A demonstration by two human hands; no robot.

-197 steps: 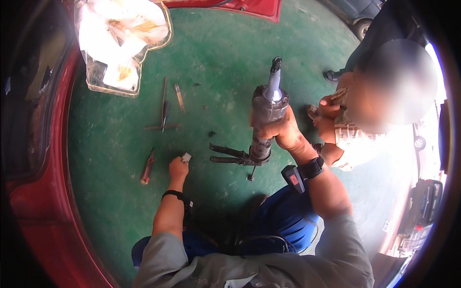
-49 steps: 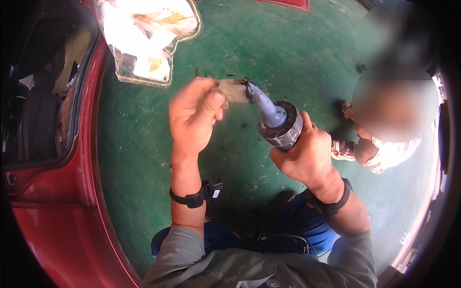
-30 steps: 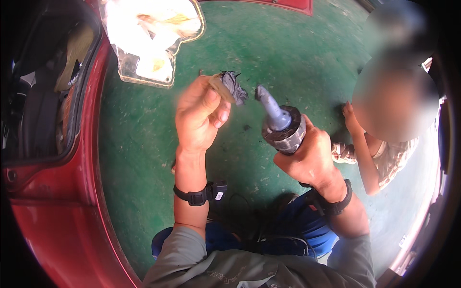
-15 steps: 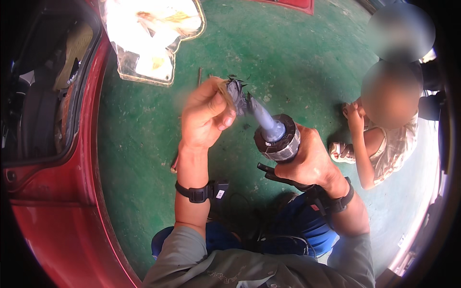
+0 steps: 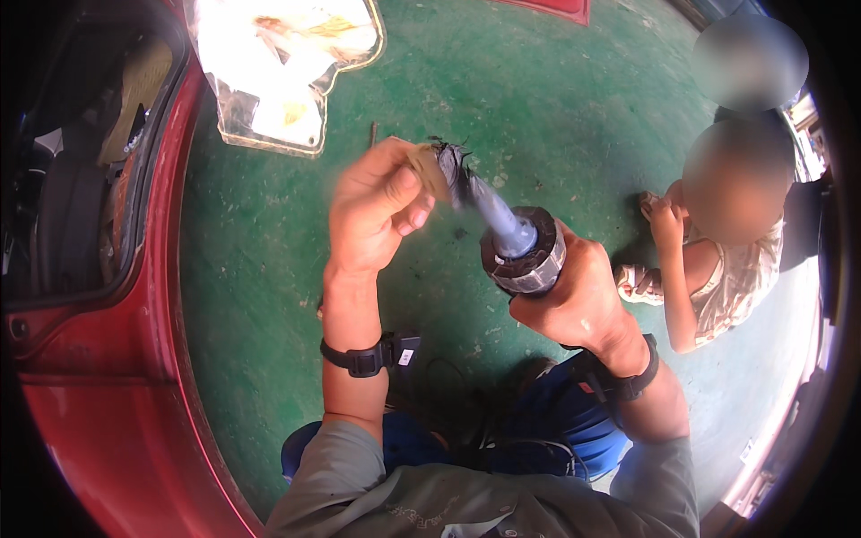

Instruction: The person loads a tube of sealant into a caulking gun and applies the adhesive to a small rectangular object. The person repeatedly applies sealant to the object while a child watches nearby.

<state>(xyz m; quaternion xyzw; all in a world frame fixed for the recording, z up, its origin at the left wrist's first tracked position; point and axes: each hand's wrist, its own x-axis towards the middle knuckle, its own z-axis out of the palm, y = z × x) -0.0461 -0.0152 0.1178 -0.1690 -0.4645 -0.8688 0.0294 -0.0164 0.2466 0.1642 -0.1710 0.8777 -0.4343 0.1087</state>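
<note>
My right hand point(image 5: 581, 300) is wrapped round a caulking gun point(image 5: 538, 271), just behind its thick dark collar. The gun's tapered blue-grey nozzle point(image 5: 508, 231) slants up and left. Dark, stringy sealant point(image 5: 457, 176) clings about the nozzle's tip, which it partly hides. My left hand point(image 5: 369, 215) pinches a thin tan piece point(image 5: 429, 170), like card or cloth, between thumb and fingers. That piece touches the dark sealant beside the tip. Its exact material I cannot make out.
Along the left stands a red car body point(image 5: 99, 421) with an opening. A clear plastic-covered panel point(image 5: 269, 125) lies on the green floor point(image 5: 260, 269) at the upper left. At the right, a person point(image 5: 735, 278) crouches close by, near another person. A thin rod point(image 5: 373, 134) lies beyond my left hand.
My left hand has shifted slightly left with the tan piece. The caulking gun has moved a little to the right, and its dark lever below my right hand is now mostly hidden.
</note>
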